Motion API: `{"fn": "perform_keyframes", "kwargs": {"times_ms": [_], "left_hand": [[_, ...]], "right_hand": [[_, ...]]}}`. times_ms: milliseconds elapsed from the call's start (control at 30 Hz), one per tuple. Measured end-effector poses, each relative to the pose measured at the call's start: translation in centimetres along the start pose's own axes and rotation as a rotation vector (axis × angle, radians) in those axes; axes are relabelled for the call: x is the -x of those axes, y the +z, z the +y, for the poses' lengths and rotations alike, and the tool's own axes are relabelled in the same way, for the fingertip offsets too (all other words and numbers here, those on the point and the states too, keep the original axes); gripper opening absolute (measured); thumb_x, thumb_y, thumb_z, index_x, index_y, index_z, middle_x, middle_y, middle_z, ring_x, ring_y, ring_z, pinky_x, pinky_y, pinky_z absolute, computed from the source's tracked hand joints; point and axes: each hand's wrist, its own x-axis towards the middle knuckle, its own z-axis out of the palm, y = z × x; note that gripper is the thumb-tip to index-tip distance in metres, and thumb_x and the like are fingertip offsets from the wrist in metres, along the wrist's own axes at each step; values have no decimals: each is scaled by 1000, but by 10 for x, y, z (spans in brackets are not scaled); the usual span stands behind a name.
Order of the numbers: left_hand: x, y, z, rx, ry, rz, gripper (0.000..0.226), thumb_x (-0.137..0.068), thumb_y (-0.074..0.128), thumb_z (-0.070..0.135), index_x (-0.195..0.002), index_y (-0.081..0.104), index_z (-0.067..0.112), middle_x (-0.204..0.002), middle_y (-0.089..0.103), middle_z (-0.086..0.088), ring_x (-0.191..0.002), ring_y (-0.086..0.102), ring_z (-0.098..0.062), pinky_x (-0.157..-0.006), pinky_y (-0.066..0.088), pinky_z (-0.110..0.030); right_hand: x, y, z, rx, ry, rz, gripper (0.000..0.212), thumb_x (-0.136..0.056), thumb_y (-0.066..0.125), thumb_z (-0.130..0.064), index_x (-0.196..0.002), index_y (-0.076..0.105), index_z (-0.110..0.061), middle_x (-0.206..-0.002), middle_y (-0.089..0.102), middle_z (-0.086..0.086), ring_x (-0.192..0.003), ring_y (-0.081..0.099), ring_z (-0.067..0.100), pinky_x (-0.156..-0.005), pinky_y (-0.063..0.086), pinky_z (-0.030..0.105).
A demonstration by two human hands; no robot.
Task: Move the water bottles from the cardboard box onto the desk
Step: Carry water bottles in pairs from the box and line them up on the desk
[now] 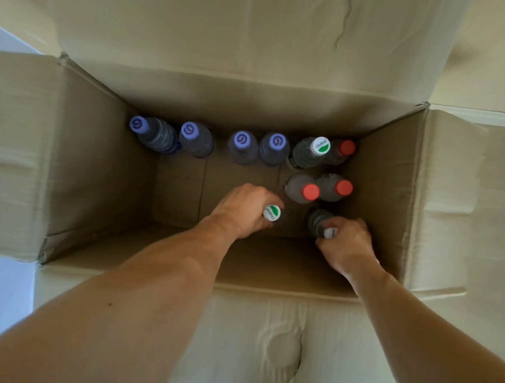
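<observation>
The view looked straight down into an open cardboard box (98, 155) with its four flaps folded outward. Water bottles stood upright along the far wall of the box floor. From the left, four clear bottles carried purple caps: the first (139, 124) leaned toward the left wall, the second (190, 130) stood just beside it, then a small gap, then the third (242, 139) and fourth (277, 141) close together. To their right stood a bottle with a white and green cap (320, 145), touching a red-capped bottle (346, 147) in the far right corner. In front of those, two more red-capped bottles (311, 192) (344, 187) stood side by side against the right wall.

Both bare forearms reached down into the box from the near edge. The left hand (242, 210) had its fingers curled round the neck of a bottle with a white and green cap (271, 213), near the middle of the floor. The right hand (347, 243) gripped the top of a dark bottle (318, 221) near the right wall, its fingers wrapped over the cap, of which only a pale sliver showed. The near flap (259, 343) bore a round dent.
</observation>
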Motion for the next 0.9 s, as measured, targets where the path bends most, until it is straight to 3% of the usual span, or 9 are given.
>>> {"fn": "perform_keyframes", "kwargs": {"times_ms": [167, 433, 500, 700, 900], "left_hand": [[20, -24, -44, -88, -106, 29, 42, -87, 76, 29, -128, 66, 29, -123, 70, -1, -119, 62, -23, -102, 49, -43], [40, -47, -99, -36, -186, 96, 45, -88, 76, 26, -131, 65, 29, -127, 69, 1, -122, 60, -21, -105, 47, -41], [39, -46, -103, -12, -165, 106, 43, -88, 76, 25, -129, 65, 29, -126, 68, 1, -121, 60, -21, -103, 48, -42], [34, -36, -107, 7, -136, 90, 49, -84, 79, 21, -128, 61, 31, -125, 58, 1, -119, 57, -23, -100, 49, -44], [19, -27, -123, 31, -179, -36, 76, -80, 82, 16, -145, 47, 34, -150, 42, -7, -139, 43, -28, -113, 39, -44]], "right_hand": [[10, 16, -22, -12, -30, -9, 29, -85, 75, -10, -110, 72, -24, -130, 43, 9, -104, 60, 29, -90, 47, 27], [16, 48, -69, -138, -114, 26, 26, -89, 70, -2, -87, 72, -28, -122, 48, 6, -108, 59, 29, -83, 52, 28], [16, 57, -85, -148, -164, 29, 23, -90, 69, -4, -91, 73, -27, -121, 47, 5, -108, 59, 29, -81, 49, 25], [6, 74, -111, -95, -271, 52, 22, -94, 67, -18, -113, 69, -28, -133, 43, 7, -110, 59, 29, -95, 51, 34], [-6, 86, -100, -46, -348, -11, 53, -82, 78, -18, -131, 62, -28, -134, 42, 4, -113, 59, 27, -103, 48, 35]]}}
